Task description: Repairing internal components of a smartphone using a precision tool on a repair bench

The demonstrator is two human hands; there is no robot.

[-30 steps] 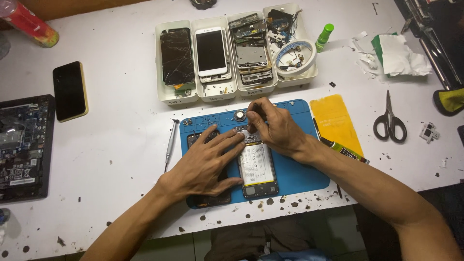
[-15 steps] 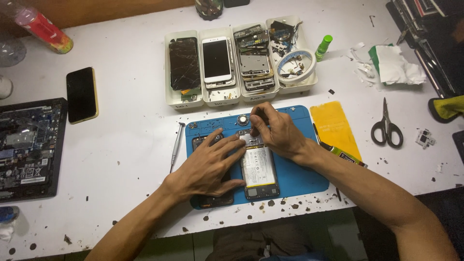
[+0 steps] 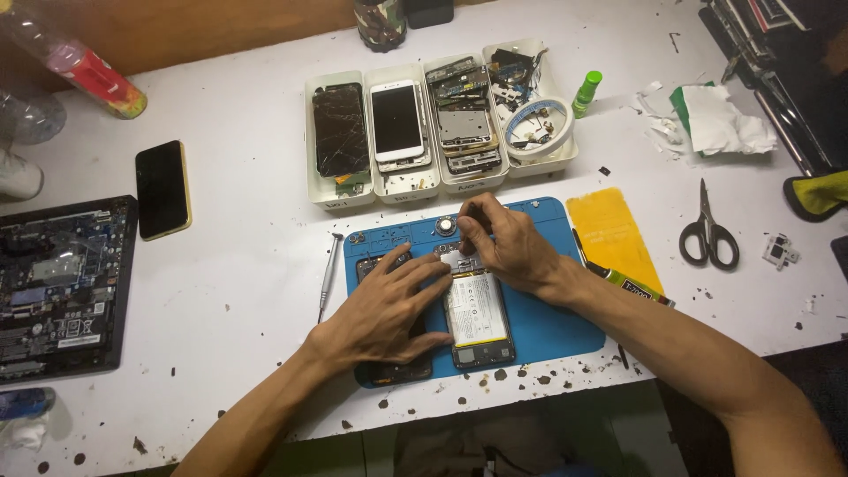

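An opened phone (image 3: 477, 316) with its white battery showing lies on a blue work mat (image 3: 548, 309). My left hand (image 3: 389, 309) rests flat beside it, fingers spread, covering a dark phone part (image 3: 397, 371) and pressing the opened phone's left edge. My right hand (image 3: 508, 247) is at the phone's top end, fingertips pinched together over the small parts there. What the fingers pinch is hidden.
A screwdriver (image 3: 329, 274) lies left of the mat, a yellow sheet (image 3: 614, 238) and a pen-like tool (image 3: 632, 284) to its right. White bins (image 3: 442, 124) with phones and parts stand behind. Scissors (image 3: 708, 231), a black phone (image 3: 162, 189) and an open laptop board (image 3: 57, 287) flank them.
Both hands stay on the opened phone in nearly the same pose. The camera view has shifted, so everything sits lower in the picture.
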